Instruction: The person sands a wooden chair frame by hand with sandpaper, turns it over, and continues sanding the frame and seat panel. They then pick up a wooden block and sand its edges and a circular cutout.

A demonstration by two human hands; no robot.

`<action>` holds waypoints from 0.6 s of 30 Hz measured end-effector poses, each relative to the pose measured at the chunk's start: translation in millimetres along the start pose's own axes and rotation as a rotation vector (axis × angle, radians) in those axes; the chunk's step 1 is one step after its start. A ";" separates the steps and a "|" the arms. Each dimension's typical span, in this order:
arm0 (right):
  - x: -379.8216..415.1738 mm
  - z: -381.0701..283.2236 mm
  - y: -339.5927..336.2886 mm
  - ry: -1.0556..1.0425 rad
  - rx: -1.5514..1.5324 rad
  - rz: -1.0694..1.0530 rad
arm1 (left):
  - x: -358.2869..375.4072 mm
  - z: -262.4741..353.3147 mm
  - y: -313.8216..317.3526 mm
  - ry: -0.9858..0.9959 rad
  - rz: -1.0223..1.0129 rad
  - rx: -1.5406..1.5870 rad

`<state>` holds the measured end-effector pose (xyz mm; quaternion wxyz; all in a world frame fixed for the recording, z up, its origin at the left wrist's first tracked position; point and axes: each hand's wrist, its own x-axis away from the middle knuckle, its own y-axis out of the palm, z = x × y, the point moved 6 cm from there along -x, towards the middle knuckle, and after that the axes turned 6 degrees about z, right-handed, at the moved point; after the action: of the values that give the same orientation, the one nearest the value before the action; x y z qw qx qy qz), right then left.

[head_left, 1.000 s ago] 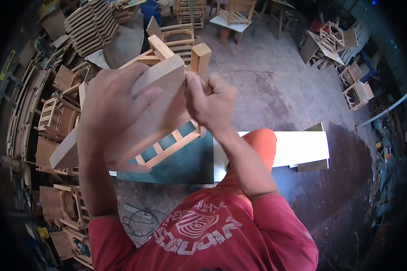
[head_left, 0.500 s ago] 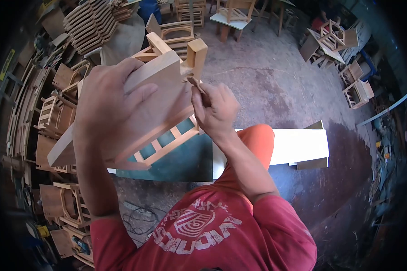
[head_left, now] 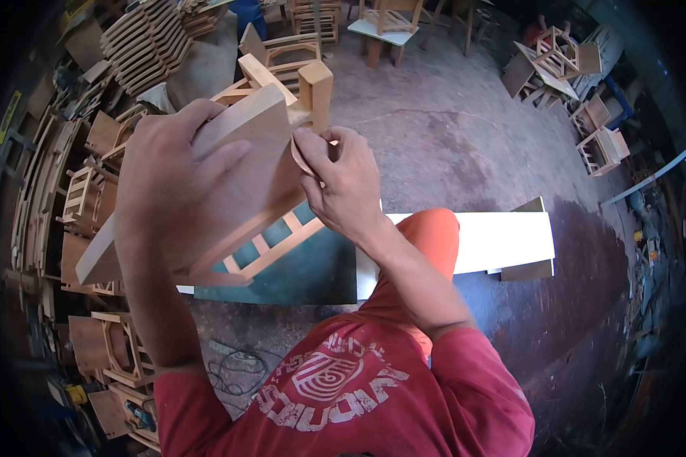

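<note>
A wooden chair (head_left: 270, 152), held tilted in front of me, has its flat board edge toward my face. My left hand (head_left: 164, 164) is wrapped over that board's upper edge, thumb lying along the face. At the board's far right end, my right hand (head_left: 348, 183) pinches a thin, bent brown piece that looks like folded sandpaper (head_left: 300, 158), pressed close to the wood by a square leg (head_left: 315, 91). Slatted rails (head_left: 282, 245) of the chair show below, over a dark green surface (head_left: 305, 278). The chair's far side is hidden behind the board.
A white board (head_left: 503, 240) lies beside my orange-clad knee (head_left: 434, 228). Several wooden chairs (head_left: 114, 346) and stacked slatted parts (head_left: 149, 46) stand along the left. A small table (head_left: 381, 34) stands ahead. A cable (head_left: 240, 369) lies on the floor, and a person (head_left: 554, 27) is at the far right.
My right hand has shifted left and slightly down along the board's end, and its fingers are turned differently around the sandpaper. My left hand keeps its hold on the chair.
</note>
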<state>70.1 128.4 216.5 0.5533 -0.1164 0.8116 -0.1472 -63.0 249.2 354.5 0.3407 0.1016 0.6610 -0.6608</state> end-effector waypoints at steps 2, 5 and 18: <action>-6.9 1.5 -1.0 0.031 0.017 -0.072 | 0.5 -5.4 3.9 -0.054 -0.047 0.024; -21.3 -1.0 -4.0 -0.131 0.236 -0.127 | 0.6 -9.7 3.5 -0.098 -0.085 0.066; 2.0 6.0 25.8 0.354 -0.464 -0.115 | -2.0 -3.4 2.4 -0.050 -0.046 0.037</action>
<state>74.3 151.0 203.2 0.3527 -0.2579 0.8995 -0.0069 -61.2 253.4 353.4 0.3397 0.0761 0.6422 -0.6830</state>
